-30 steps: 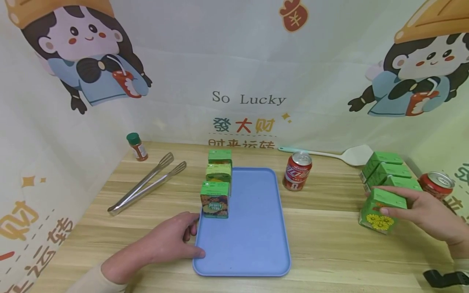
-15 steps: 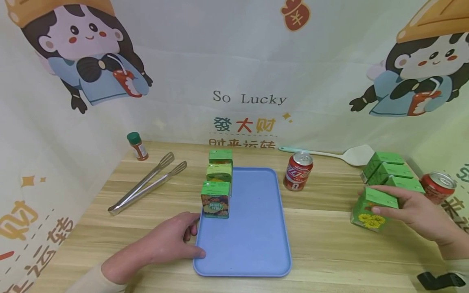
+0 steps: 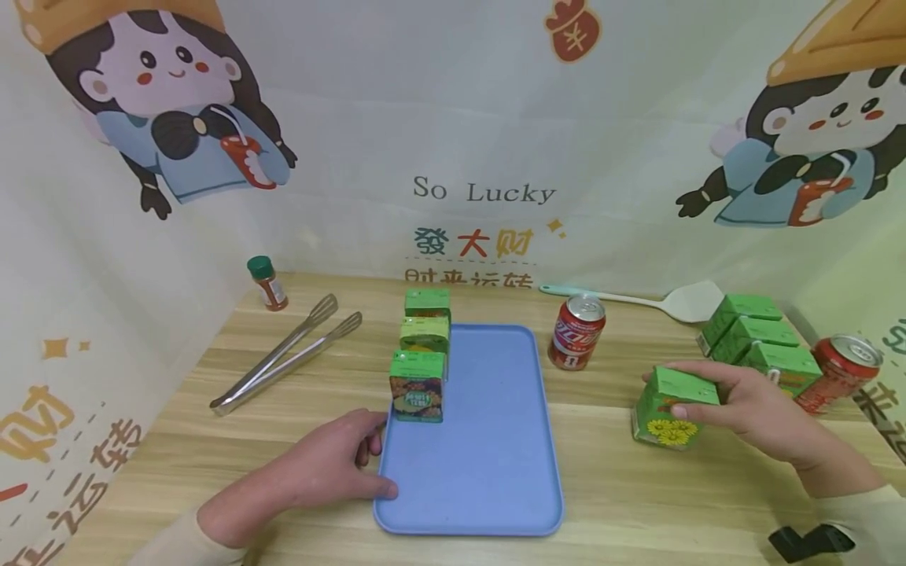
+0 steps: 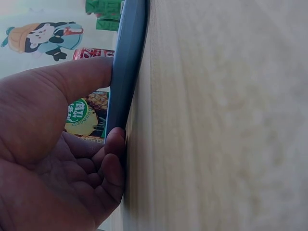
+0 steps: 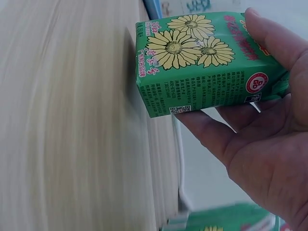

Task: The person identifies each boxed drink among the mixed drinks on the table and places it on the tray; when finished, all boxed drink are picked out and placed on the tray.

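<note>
Right grip (image 5: 274,149) held flower-print green carton (image 5: 202,62) near wood tabletop (image 5: 72,120), contact unclear. Second carton (image 5: 231,219) showed blurred at bottom edge.

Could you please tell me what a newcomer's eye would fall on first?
Probably the blue tray at centre, with three green-topped boxes lined along its left side, where the left hand grips it. Then the right hand, holding a flower-printed green carton right of the tray, and two big cartoon figures on the backdrop.
</note>
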Action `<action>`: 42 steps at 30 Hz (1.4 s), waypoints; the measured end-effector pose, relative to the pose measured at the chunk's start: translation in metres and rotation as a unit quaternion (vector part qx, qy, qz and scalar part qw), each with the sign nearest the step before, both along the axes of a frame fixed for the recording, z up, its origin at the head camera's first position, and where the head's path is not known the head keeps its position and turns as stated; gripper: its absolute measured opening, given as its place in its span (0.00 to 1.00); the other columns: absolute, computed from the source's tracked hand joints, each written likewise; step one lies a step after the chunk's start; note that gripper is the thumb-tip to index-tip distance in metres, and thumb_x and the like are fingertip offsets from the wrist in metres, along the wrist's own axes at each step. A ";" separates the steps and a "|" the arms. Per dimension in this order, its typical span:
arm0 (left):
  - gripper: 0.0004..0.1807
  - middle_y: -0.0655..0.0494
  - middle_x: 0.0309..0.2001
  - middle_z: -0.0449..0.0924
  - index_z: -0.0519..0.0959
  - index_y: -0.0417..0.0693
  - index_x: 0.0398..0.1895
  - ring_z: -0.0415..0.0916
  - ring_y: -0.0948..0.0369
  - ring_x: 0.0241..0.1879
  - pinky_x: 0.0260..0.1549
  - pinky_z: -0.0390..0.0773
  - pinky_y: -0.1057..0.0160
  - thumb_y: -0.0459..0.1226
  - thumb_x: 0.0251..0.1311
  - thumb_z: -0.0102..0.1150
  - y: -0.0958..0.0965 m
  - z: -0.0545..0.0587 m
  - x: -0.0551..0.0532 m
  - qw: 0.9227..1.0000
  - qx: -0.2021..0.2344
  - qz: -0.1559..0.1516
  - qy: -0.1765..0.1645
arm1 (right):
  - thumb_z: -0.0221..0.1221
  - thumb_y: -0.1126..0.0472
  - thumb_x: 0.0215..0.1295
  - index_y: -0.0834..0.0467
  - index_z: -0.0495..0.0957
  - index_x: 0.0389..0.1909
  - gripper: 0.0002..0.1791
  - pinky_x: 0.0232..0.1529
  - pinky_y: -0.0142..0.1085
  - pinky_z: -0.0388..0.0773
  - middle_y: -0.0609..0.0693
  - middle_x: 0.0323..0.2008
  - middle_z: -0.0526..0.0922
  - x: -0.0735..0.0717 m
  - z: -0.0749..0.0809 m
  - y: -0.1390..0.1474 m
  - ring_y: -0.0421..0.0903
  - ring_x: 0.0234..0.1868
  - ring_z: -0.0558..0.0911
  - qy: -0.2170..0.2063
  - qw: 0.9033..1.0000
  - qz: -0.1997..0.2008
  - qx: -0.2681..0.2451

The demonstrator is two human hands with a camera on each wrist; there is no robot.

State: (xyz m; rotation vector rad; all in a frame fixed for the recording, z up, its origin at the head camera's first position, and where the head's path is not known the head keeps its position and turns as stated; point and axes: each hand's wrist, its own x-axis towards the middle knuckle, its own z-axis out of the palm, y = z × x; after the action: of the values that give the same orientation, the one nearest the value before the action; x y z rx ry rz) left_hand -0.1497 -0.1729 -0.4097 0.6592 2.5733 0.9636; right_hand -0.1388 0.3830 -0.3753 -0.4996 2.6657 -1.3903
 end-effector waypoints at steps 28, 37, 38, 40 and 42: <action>0.51 0.58 0.40 0.77 0.74 0.27 0.72 0.73 0.59 0.37 0.34 0.76 0.63 0.48 0.51 0.89 0.000 0.000 0.001 1.000 0.006 0.003 -0.011 | 0.78 0.57 0.68 0.55 0.83 0.71 0.31 0.54 0.39 0.86 0.51 0.55 0.89 -0.058 0.015 -0.131 0.48 0.54 0.88 -0.003 0.997 0.076 -0.011; 0.50 0.59 0.40 0.76 0.75 0.28 0.70 0.73 0.61 0.37 0.35 0.76 0.63 0.48 0.52 0.89 -0.001 0.000 0.001 1.000 0.005 0.000 -0.003 | 0.79 0.53 0.67 0.50 0.85 0.70 0.31 0.55 0.47 0.85 0.52 0.57 0.88 -0.078 0.008 -0.167 0.51 0.52 0.86 -0.006 0.998 0.058 -0.015; 0.50 0.59 0.40 0.76 0.75 0.28 0.70 0.73 0.61 0.36 0.35 0.76 0.63 0.48 0.52 0.89 -0.001 0.000 0.001 1.000 0.005 0.000 -0.001 | 0.79 0.53 0.67 0.49 0.85 0.70 0.31 0.55 0.47 0.85 0.52 0.57 0.88 -0.080 0.007 -0.170 0.51 0.52 0.86 -0.006 0.999 0.051 -0.018; 0.50 0.59 0.40 0.76 0.75 0.27 0.70 0.73 0.62 0.36 0.35 0.76 0.64 0.49 0.51 0.89 0.000 0.000 0.002 1.000 0.003 -0.001 0.003 | 0.79 0.53 0.68 0.49 0.84 0.71 0.31 0.55 0.48 0.84 0.52 0.58 0.88 -0.084 0.006 -0.176 0.51 0.52 0.86 -0.006 0.999 0.041 -0.024; 0.50 0.59 0.40 0.76 0.75 0.27 0.70 0.73 0.62 0.36 0.35 0.76 0.64 0.49 0.51 0.89 0.000 0.000 0.002 1.000 0.003 -0.001 0.005 | 0.79 0.53 0.68 0.48 0.84 0.72 0.31 0.55 0.48 0.84 0.52 0.59 0.88 -0.089 0.005 -0.181 0.52 0.53 0.85 -0.002 0.999 0.030 -0.025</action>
State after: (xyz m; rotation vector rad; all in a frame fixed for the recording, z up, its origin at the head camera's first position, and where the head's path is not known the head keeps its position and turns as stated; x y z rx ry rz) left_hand -0.1479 -0.1730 -0.4093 0.6703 2.5781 0.9710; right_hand -0.2279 0.2016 -0.3699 -0.5745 2.5949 -1.4440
